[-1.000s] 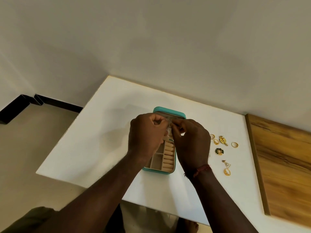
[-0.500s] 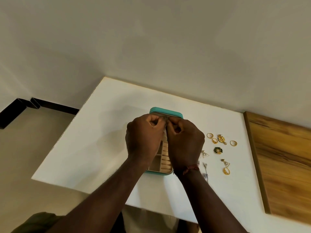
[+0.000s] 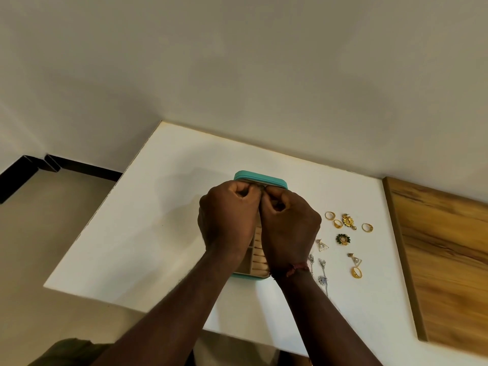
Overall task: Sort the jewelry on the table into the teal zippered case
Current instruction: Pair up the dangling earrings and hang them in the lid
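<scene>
The left hand [image 3: 229,220] and right hand [image 3: 290,225] pinched a tiny piece [image 3: 262,187] at the case [image 3: 260,178] lid, likely fastening it; next, release gently.

Wooden panel [image 3: 443,260] at right — black skirting [image 3: 84,169] far left

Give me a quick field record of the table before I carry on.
Case: teal zippered case open, lid upright, tray toward the person
Left hand: pinches a small piece by the lid
Right hand: pinches the same small piece
Unsorted: gold rings, flower pieces, silver drop earrings, on the table right of the case
Beside: wooden board
</scene>
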